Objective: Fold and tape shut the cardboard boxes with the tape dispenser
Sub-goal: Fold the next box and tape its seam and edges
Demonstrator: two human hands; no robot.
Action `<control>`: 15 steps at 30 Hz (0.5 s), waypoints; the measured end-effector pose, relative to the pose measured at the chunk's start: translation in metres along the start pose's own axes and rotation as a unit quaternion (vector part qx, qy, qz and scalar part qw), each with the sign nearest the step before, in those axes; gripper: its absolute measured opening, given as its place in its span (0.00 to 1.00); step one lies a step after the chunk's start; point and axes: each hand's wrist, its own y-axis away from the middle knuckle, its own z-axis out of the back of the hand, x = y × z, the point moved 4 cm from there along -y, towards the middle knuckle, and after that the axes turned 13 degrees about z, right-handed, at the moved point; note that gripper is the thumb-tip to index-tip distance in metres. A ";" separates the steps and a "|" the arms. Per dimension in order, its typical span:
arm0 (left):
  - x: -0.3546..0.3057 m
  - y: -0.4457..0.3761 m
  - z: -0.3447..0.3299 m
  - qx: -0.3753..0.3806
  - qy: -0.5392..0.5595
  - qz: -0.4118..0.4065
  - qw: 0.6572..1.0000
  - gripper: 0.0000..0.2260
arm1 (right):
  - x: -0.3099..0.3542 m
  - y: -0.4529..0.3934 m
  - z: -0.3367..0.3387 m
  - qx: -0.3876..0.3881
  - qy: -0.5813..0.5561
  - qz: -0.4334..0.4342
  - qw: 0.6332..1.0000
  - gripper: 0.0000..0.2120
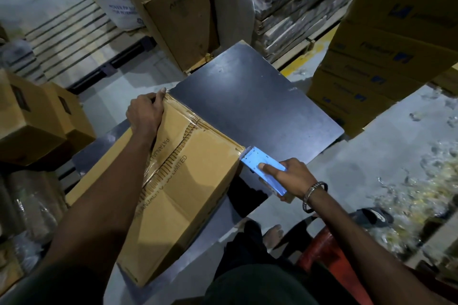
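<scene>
Currently the right hand (288, 176) grips the dispenser (264, 172), fingers curled round its body and the forefinger laid flat along its top. The toothed blade end touches the box (173, 181) at its 3 o'clock corner, where the far top edge ends.

The left hand (145, 114) rests on the opposite end of that edge, at 10 o'clock from the dispenser. Its fingers curl over the corner and its palm presses the flaps down, so it clamps the box in place.

Between the two hands a strip of clear tape (188, 116) runs along the far edge, glossy and wrinkled. A second glossy strip appears to follow the centre seam, from the left forearm towards 7 o'clock. The top flaps lie flat and closed.

The box sits on a dark table (247, 96), occupying its near-left part; the far-right part of the table lies at 12 to 2 o'clock from the box.

Progress, as a judgement: folding of this box is complete, the seam strip looks applied, and the edge strip is at its end point. Remaining on this box: sever the tape at the corner and press the tail down. Whether other edges need tape cannot be told.

More boxes (37, 111) stand at 9 o'clock on the floor; their state cannot be told.
</scene>
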 end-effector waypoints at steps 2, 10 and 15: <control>-0.001 0.001 -0.001 -0.003 -0.004 -0.008 1.000 0.32 | -0.005 -0.003 -0.002 -0.001 -0.003 0.001 1.000 0.27; 0.000 0.001 -0.005 0.008 0.028 -0.028 0.999 0.30 | -0.029 -0.013 -0.012 0.013 -0.155 -0.094 0.983 0.27; 0.002 -0.001 -0.005 0.014 0.024 -0.018 0.999 0.32 | -0.033 -0.019 -0.008 0.059 -0.227 -0.127 0.964 0.24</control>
